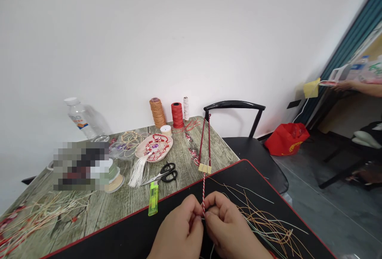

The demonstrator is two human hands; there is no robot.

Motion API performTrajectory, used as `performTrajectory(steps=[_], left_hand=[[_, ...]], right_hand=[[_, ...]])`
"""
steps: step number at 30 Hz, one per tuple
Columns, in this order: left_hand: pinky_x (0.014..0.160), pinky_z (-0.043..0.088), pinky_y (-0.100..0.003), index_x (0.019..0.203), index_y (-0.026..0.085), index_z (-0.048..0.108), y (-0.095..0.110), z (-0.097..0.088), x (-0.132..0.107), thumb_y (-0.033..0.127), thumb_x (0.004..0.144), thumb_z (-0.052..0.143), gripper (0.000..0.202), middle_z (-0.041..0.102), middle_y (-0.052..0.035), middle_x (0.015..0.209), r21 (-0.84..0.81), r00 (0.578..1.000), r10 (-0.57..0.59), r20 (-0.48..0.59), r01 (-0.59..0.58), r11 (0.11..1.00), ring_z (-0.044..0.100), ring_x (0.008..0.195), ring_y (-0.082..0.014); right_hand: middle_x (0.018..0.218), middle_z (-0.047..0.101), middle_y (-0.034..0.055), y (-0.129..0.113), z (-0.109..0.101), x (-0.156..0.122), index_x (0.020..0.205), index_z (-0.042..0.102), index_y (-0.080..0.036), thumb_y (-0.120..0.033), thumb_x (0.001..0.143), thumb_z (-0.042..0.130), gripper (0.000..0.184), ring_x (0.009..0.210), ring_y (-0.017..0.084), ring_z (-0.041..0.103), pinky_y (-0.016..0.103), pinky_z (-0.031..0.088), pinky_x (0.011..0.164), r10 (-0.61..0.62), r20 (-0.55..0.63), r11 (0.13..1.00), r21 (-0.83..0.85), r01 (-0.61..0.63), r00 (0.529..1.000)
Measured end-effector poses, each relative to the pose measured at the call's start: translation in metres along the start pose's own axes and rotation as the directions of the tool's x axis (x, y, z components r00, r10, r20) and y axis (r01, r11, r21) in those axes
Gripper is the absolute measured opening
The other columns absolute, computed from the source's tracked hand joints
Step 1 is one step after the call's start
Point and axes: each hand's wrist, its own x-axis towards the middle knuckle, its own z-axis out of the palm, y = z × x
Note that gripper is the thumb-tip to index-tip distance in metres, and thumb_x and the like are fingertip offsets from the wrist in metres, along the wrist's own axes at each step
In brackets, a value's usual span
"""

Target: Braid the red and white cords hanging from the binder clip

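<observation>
A twisted red-and-white cord (203, 189) hangs down from a pale yellow binder clip (205, 168). Dark red cord (209, 139) runs from that clip up to the back of a black chair. At the cord's lower end, my left hand (183, 227) pinches from the left side. My right hand (228, 223) pinches the same spot from the right, thumb and forefinger closed. The strands between my fingertips are mostly hidden. Loose tan and white threads (268, 223) lie on the black mat (137, 227) beside my right hand.
Black-handled scissors (167, 172) and a yellow-green lighter (153, 199) lie left of my hands. Behind them are a plate (167, 151) with a tasselled cord, a red thread spool (177, 115) and a plastic bottle (79, 117). A black chair (253, 155) touches the table's right side; another person's arm (364, 88) shows far right.
</observation>
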Motion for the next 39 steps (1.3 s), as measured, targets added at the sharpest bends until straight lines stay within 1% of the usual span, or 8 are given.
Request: performTrajectory(steps=[4, 10, 15, 20, 22, 26, 29, 39], left_hand=[[0.058, 0.03, -0.025, 0.069, 0.021, 0.046, 0.001, 0.002, 0.005, 0.022, 0.078, 0.044, 0.009, 0.042, 0.0055, 0.062, -0.346, 0.994, -0.104, 0.044, 0.113, 0.932, 0.038, 0.06, -0.013], [0.056, 0.028, -0.024, 0.063, 0.02, 0.047, -0.004, 0.005, 0.013, 0.04, 0.072, 0.059, 0.025, 0.042, 0.0067, 0.059, -0.557, 0.986, -0.147, 0.078, 0.166, 0.814, 0.034, 0.057, -0.0111], [0.055, 0.028, -0.024, 0.066, 0.019, 0.05, -0.002, 0.002, 0.013, 0.045, 0.074, 0.06, 0.029, 0.045, 0.0067, 0.057, -0.556, 0.979, -0.176, 0.102, 0.203, 0.806, 0.036, 0.056, -0.0111], [0.052, 0.024, -0.023, 0.066, 0.02, 0.051, 0.0, -0.001, 0.011, 0.041, 0.078, 0.057, 0.024, 0.032, 0.0105, 0.048, -0.504, 0.973, -0.199, 0.119, 0.232, 0.832, 0.03, 0.048, -0.0099], [0.05, 0.021, -0.023, 0.066, 0.021, 0.05, -0.002, -0.001, 0.012, 0.04, 0.079, 0.056, 0.024, 0.03, 0.0112, 0.047, -0.496, 0.975, -0.191, 0.111, 0.221, 0.839, 0.026, 0.046, -0.0091], [0.048, 0.019, -0.023, 0.064, 0.021, 0.049, -0.002, -0.001, 0.013, 0.042, 0.077, 0.058, 0.026, 0.031, 0.0112, 0.047, -0.53, 0.975, -0.191, 0.112, 0.221, 0.819, 0.025, 0.046, -0.0085], [0.048, 0.02, -0.022, 0.064, 0.021, 0.049, -0.002, 0.0, 0.014, 0.042, 0.076, 0.059, 0.026, 0.033, 0.0107, 0.047, -0.537, 0.976, -0.19, 0.11, 0.219, 0.815, 0.026, 0.046, -0.0086], [0.057, 0.027, -0.024, 0.07, 0.017, 0.053, -0.011, 0.004, 0.015, 0.034, 0.078, 0.058, 0.02, 0.046, 0.0064, 0.06, -0.512, 0.985, -0.127, 0.118, 0.17, 0.842, 0.033, 0.057, -0.0104]], right_hand=[[0.042, 0.035, -0.0145, 0.006, -0.001, 0.001, 0.079, 0.046, -0.021, -0.024, 0.067, 0.057, 0.017, 0.036, 0.003, 0.021, 0.019, 0.012, 0.04, -0.027, -0.002, 1.0, -0.001, 0.027, 1.0], [0.043, 0.033, -0.0154, 0.008, -0.004, 0.0, 0.084, 0.043, -0.021, -0.025, 0.076, 0.054, 0.014, 0.037, 0.004, 0.02, 0.019, 0.013, 0.04, -0.065, 0.04, 0.996, -0.059, 0.067, 0.997], [0.051, 0.056, -0.0072, -0.015, -0.012, -0.01, 0.092, 0.044, -0.021, -0.017, 0.084, 0.043, 0.009, 0.045, 0.01, 0.046, 0.021, 0.034, 0.049, -0.109, 0.13, 0.893, -0.423, 0.155, 0.985], [0.072, 0.063, -0.0001, -0.033, -0.022, -0.017, 0.076, 0.05, -0.022, -0.008, 0.083, 0.04, 0.018, 0.066, 0.014, 0.055, 0.025, 0.04, 0.063, -0.294, 0.217, 0.531, -0.773, 0.348, 0.931], [0.073, 0.062, 0.001, -0.033, -0.022, -0.016, 0.072, 0.056, -0.021, -0.006, 0.08, 0.041, 0.023, 0.07, 0.015, 0.056, 0.026, 0.041, 0.066, -0.305, 0.234, 0.449, -0.82, 0.356, 0.923], [0.071, 0.06, 0.0013, -0.028, -0.018, -0.014, 0.072, 0.063, -0.021, -0.014, 0.078, 0.052, 0.015, 0.067, 0.015, 0.056, 0.027, 0.04, 0.063, -0.266, 0.171, 0.435, -0.857, 0.276, 0.949], [0.067, 0.055, 0.0003, -0.024, -0.015, -0.013, 0.064, 0.058, -0.02, -0.021, 0.08, 0.055, 0.016, 0.063, 0.014, 0.052, 0.027, 0.037, 0.06, -0.258, 0.145, 0.429, -0.869, 0.247, 0.955], [0.073, 0.052, 0.0017, -0.024, -0.019, -0.015, 0.066, 0.045, -0.02, -0.013, 0.08, 0.049, 0.017, 0.067, 0.015, 0.051, 0.026, 0.037, 0.06, -0.287, 0.282, 0.397, -0.835, 0.381, 0.916]])
